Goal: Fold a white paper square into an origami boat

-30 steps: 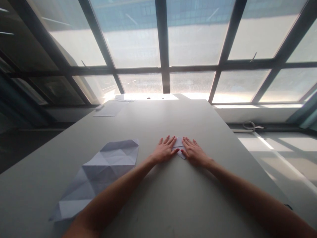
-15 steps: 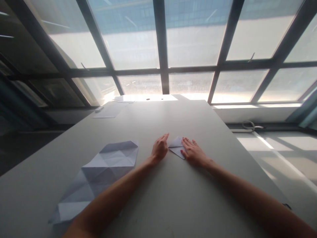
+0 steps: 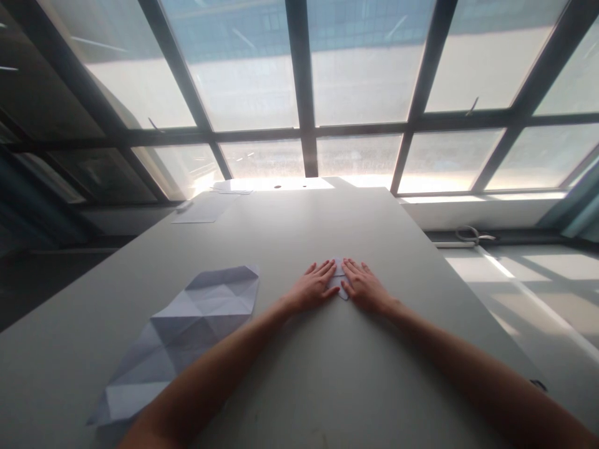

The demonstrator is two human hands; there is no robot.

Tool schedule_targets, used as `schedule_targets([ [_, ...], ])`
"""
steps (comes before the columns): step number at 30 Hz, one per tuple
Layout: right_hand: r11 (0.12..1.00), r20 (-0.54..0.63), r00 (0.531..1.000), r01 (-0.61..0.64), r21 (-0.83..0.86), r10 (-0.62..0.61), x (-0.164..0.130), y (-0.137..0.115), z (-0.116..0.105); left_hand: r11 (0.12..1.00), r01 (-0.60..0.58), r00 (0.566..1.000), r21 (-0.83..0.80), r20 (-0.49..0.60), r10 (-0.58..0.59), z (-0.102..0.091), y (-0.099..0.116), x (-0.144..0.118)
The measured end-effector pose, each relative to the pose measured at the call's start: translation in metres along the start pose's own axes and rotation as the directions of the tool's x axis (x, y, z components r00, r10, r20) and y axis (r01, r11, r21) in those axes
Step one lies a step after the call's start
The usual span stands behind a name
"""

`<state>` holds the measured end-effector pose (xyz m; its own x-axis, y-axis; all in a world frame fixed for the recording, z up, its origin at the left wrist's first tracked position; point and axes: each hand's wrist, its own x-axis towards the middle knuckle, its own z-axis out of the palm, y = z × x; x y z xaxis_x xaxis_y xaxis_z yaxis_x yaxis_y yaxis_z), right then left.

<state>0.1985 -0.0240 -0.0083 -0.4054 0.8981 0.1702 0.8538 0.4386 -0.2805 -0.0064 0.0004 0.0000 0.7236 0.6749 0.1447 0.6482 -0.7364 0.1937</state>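
A small folded piece of white paper (image 3: 339, 270) lies on the white table, mostly covered by my two hands. My left hand (image 3: 314, 286) rests flat on its left side, fingers outstretched. On its right side my right hand (image 3: 365, 285) lies flat too, fingers spread and thumb turned inward. Only a strip of the paper shows between the fingertips, with a fold line across it. To the left, a large creased sheet of paper (image 3: 201, 317) lies partly unfolded, its near part hidden behind my left forearm.
Flat sheets of paper (image 3: 196, 209) lie at the far left corner of the table (image 3: 299, 224). Large framed windows (image 3: 262, 156) stand behind the table. A coiled cable (image 3: 468, 234) sits beyond its right edge, near the wall.
My left hand has moved right from beside the folded paper onto it, its fingers opening out flat. My right hand has stayed on the paper.
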Motion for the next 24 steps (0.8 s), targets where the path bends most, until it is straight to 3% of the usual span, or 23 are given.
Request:
schedule_targets([
  [8, 0.982, 0.054, 0.991, 0.114, 0.149, -0.123, 0.006, 0.022, -0.008, 0.998, 0.042, 0.999, -0.054, -0.011, -0.042, 0.000, -0.004, 0.001],
  [14, 0.964, -0.091, 0.983, 0.174, 0.200, -0.159, 0.009, 0.024, -0.013, 0.982, 0.071, 0.997, -0.177, -0.025, -0.077, 0.000, -0.007, 0.005],
  [21, 0.968, -0.121, 0.983, 0.160, 0.196, -0.138, 0.006, 0.019, -0.018, 0.933, 0.012, 0.991, -0.360, -0.118, -0.059, -0.005, -0.003, 0.005],
  [24, 0.966, -0.181, 0.977, 0.151, 0.210, -0.113, 0.006, 0.018, -0.014, 0.895, 0.032, 0.983, -0.445, -0.147, -0.108, -0.009, 0.000, 0.004],
])
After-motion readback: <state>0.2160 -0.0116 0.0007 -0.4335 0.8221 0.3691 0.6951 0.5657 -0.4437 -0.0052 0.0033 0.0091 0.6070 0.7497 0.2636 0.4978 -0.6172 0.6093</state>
